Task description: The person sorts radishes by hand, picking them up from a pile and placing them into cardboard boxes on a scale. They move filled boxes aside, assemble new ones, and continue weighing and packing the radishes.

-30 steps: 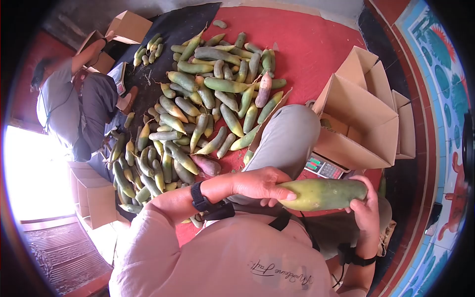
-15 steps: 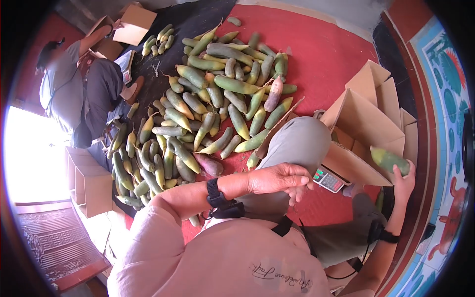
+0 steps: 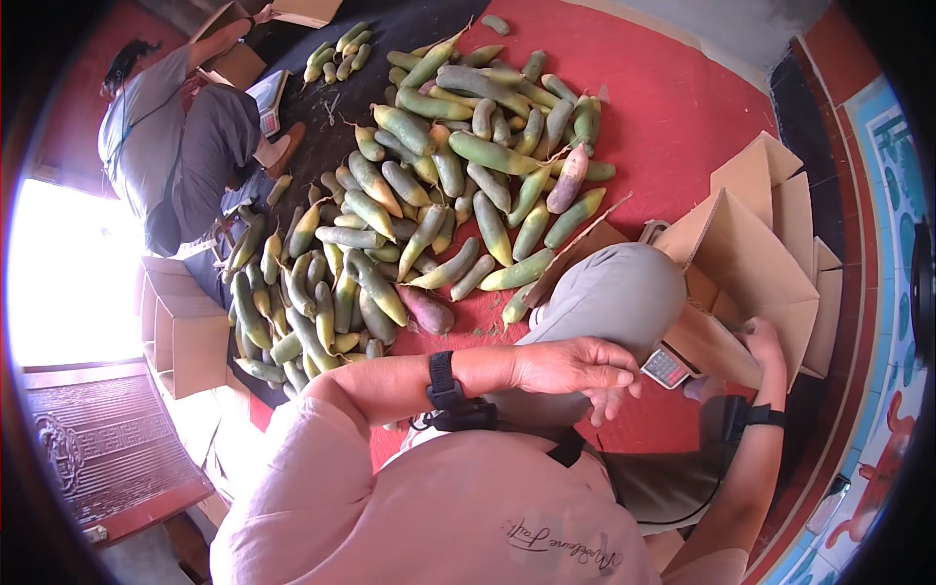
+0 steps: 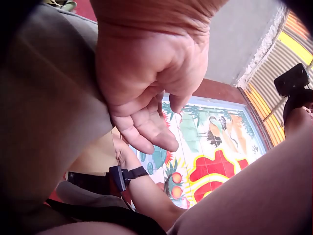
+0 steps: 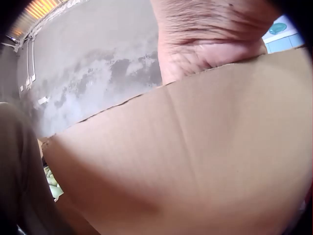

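Note:
My right hand [image 3: 765, 346] reaches over the near edge of an open cardboard box [image 3: 770, 258], its wrist by the rim. In the right wrist view, the box wall [image 5: 195, 137] covers the fingers, so I cannot tell whether they hold anything. No radish shows at this hand. My left hand [image 3: 580, 372] hangs beside my raised knee [image 3: 624, 292], holding nothing. In the left wrist view its fingers [image 4: 146, 128] are loosely bent. Beyond that knee lies a large heap of green radishes [image 3: 414, 185], with a purple-skinned radish [image 3: 568, 178] on its right side.
A digital scale [image 3: 665, 368] sits on the red floor covering [image 3: 682, 83] beside the box. More cardboard boxes [image 3: 765, 185] stand behind it. At the far left another person [image 3: 185, 146] bends near a smaller scale [image 3: 268, 102] and a few radishes [image 3: 336, 54]. A carved wooden seat [image 3: 112, 444] stands lower left.
Both hands held one large green radish; the left let go, and the right carried it to the box. Now the right hand is inside the box and that radish is out of sight.

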Motion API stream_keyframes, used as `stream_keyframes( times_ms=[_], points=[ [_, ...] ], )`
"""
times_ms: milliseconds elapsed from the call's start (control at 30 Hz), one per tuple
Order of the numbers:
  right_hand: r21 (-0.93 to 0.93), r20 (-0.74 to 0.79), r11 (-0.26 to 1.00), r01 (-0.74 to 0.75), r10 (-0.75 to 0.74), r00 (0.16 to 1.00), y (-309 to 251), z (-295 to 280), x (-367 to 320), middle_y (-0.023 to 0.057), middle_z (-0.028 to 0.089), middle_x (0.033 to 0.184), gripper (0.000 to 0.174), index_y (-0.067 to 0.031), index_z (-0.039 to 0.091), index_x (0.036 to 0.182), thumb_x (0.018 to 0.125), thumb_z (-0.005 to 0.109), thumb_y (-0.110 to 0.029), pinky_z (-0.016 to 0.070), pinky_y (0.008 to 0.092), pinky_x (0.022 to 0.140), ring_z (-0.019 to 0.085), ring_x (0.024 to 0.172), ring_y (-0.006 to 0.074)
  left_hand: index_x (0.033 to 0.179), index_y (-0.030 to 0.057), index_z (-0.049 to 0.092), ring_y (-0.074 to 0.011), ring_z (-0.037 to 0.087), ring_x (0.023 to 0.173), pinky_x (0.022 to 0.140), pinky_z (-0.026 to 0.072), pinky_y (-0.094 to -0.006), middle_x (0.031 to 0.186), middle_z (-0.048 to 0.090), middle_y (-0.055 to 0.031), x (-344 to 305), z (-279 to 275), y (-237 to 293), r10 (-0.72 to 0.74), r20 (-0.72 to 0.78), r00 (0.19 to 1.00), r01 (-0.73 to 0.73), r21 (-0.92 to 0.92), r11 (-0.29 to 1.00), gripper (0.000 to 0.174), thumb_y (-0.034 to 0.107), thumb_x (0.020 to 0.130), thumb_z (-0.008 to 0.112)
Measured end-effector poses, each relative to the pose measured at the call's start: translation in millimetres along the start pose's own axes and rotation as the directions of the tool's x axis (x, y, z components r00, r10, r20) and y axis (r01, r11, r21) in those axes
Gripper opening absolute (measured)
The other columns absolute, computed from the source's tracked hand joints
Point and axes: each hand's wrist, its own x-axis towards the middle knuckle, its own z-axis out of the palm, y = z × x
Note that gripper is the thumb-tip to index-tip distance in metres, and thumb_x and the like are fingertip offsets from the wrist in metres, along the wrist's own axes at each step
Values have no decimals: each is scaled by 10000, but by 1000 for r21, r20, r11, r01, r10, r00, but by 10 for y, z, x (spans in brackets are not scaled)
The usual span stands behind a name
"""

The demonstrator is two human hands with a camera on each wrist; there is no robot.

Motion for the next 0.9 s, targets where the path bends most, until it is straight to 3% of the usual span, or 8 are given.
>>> stream_keyframes(
  times_ms=[100, 233, 467, 533, 633, 767, 867, 900],
  points=[
    [-28, -13, 1000, 6, -6, 1000, 231, -48, 51, 184, 639, 829, 233, 34, 609, 900, 715, 655, -100, 476, 325, 722, 628, 796, 241, 1033, 36, 524, -180, 627, 683, 655, 482, -282, 770, 599, -89, 7, -2, 6, 6, 14, 1000, -6, 8, 1000, 313, 320, 945, 426],
    [311, -103, 944, 112, -84, 991, 290, -87, -178, 147, 625, 778, 138, 22, 606, 869, 789, 598, -90, 466, 295, 712, 611, 762, 190, 1033, 39, 526, -183, 631, 690, 657, 478, -280, 777, 606, -89, -11, 20, 49, 13, -4, 1000, -13, 50, 999, 311, 320, 945, 426],
    [142, -253, 967, 210, -170, 952, -192, -328, -1162, 145, 604, 821, 169, 45, 557, 906, 838, 552, -109, 452, 319, 713, 593, 765, 222, 1069, 2, 533, -147, 602, 791, 743, 499, -289, 903, 597, -71, -178, 18, 159, 86, -50, 995, -87, -34, 996, 302, 255, 905, 524],
    [66, -440, 956, 287, -230, 868, -226, -385, -1435, 159, 594, 855, 166, 41, 558, 923, 850, 535, -106, 452, 331, 727, 587, 784, 267, 1061, 5, 542, -146, 599, 799, 747, 496, -290, 907, 600, -75, -283, -72, 240, 129, -117, 985, -130, 3, 992, 295, 251, 900, 531],
    [-48, -547, 963, 264, -247, 800, 22, -422, -1740, 170, 587, 889, 155, 32, 563, 938, 858, 519, -93, 453, 344, 744, 582, 811, 302, 1035, 4, 564, -145, 591, 815, 774, 483, -290, 907, 607, -83, -472, -329, 341, 275, -320, 907, -248, 124, 961, 278, 240, 890, 534],
    [-57, -591, 989, 139, -146, 794, 406, -347, -2072, 167, 592, 902, 155, 23, 572, 949, 868, 514, -96, 454, 353, 751, 584, 828, 315, 1032, 6, 567, -157, 589, 833, 799, 468, -293, 889, 614, -85, -721, -1084, 139, 231, -712, 663, -63, 254, 965, 286, 246, 887, 511],
    [-93, -654, 995, 17, -75, 752, 648, -160, -2201, 163, 598, 918, 168, 14, 577, 961, 873, 525, -120, 460, 357, 751, 588, 837, 313, 1017, 31, 565, -162, 588, 835, 775, 459, -277, 904, 616, -73, -848, -1636, -216, 84, -847, 525, 29, 116, 993, 259, 247, 890, 500],
    [-95, -650, 995, 10, -70, 756, 688, -92, -2227, 163, 598, 918, 168, 14, 577, 961, 873, 525, -120, 460, 357, 751, 588, 837, 313, 1017, 31, 565, -162, 588, 835, 775, 459, -277, 904, 616, -73, -872, -1775, -368, 76, -846, 528, 33, 109, 994, 259, 247, 890, 500]
  ],
)
